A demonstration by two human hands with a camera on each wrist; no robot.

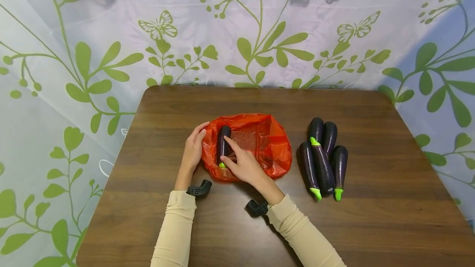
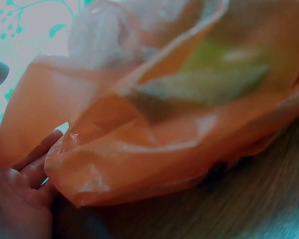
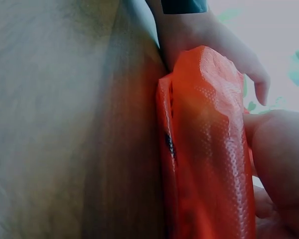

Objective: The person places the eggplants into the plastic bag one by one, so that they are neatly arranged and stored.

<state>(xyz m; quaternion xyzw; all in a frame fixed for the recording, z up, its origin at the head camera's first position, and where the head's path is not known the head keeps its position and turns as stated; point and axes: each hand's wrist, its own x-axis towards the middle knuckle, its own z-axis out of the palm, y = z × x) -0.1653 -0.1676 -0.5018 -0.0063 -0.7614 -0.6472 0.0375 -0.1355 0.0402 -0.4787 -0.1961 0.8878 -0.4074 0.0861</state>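
Observation:
A red plastic bag (image 1: 276,145) lies with its mouth spread wide on the table. Inside it, along the left side, is a dark purple eggplant (image 1: 223,143) with a bright green stem end. My right hand (image 1: 245,166) reaches over the bag's near rim; its straight index finger and thumb touch the eggplant, and the other fingers are hidden from the head view. Against the bag's left outer side rests my left hand (image 1: 192,149), fingers extended along the plastic. In the left wrist view, that hand's fingers (image 2: 35,167) lie beside the bag wall (image 2: 139,169).
Several more eggplants (image 1: 323,168) lie in a cluster right of the bag, some on top of others. The brown wooden table (image 1: 356,234) ends at a patterned curtain (image 1: 237,23) behind. A dark wrist mount (image 1: 257,208) sits on each wrist.

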